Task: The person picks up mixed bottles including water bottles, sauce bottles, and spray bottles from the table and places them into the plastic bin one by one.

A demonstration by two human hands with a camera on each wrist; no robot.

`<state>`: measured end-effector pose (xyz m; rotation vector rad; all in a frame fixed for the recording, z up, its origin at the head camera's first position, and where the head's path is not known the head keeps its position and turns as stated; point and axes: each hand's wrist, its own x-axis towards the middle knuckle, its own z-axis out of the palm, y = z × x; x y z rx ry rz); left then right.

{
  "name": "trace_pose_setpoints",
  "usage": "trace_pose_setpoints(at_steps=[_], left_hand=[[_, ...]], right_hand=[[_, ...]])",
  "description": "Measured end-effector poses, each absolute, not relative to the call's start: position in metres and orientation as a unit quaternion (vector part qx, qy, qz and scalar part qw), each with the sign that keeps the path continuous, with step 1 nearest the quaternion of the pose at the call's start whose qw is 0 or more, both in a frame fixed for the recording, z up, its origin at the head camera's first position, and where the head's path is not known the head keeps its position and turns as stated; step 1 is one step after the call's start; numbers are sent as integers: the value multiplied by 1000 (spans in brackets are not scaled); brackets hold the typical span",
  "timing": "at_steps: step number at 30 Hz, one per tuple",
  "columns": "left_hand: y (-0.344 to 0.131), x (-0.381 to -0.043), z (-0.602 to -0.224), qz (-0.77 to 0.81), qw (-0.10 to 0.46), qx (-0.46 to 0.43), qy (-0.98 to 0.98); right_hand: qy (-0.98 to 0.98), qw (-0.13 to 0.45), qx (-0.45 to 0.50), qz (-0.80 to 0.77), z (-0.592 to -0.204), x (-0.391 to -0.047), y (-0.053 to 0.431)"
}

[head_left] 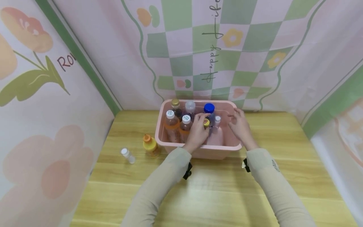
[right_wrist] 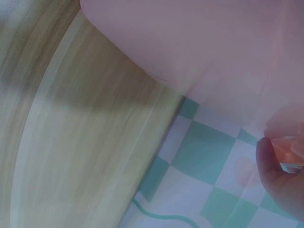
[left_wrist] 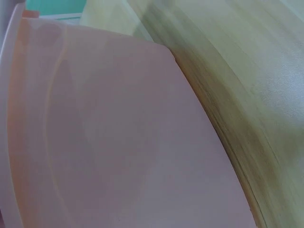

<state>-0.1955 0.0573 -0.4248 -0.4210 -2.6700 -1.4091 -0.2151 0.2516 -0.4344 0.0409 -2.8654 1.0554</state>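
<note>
On the wooden table stands a pink plastic bin [head_left: 195,151] with several bottles upright inside. My left hand [head_left: 198,132] reaches over its front rim and pinches a yellow-capped bottle [head_left: 206,122] near the cap; the bottle's lower part is hidden. My right hand [head_left: 241,126] is at the bin's right rim with loosely bent fingers and no bottle in them. One finger [right_wrist: 270,164] shows beside the bin's wall [right_wrist: 199,42] in the right wrist view. Between the hands are a blue-capped bottle [head_left: 209,108] and a small white-capped bottle [head_left: 217,119].
Left in the bin are two white-capped bottles [head_left: 170,115] with orange bands, a gold-capped bottle [head_left: 175,103] and a clear-capped bottle [head_left: 190,106]. Outside it, on the table's left, stand a yellow bottle with an orange top [head_left: 149,143] and a small clear bottle [head_left: 128,155].
</note>
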Motion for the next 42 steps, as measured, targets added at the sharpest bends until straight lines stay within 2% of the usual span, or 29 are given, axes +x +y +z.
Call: trace_pose_setpoints(at_steps=[8, 16, 27, 36, 42], left_hand=[[56, -192, -423, -447, 86, -169, -874], [50, -183, -407, -469, 93, -177, -860], [16, -175, -365, -520, 105, -221, -818], [-18, -177, -330, -549, 78, -227, -801], [-41, -179, -318, -533, 90, -221, -812]], right_hand=[[-937, 45, 16, 345, -433, -216, 250], [-935, 51, 15, 349, -434, -216, 250], [-935, 50, 13, 352, -436, -217, 253], [-935, 39, 11, 353, -434, -216, 253], [-935, 44, 14, 351, -434, -216, 251]])
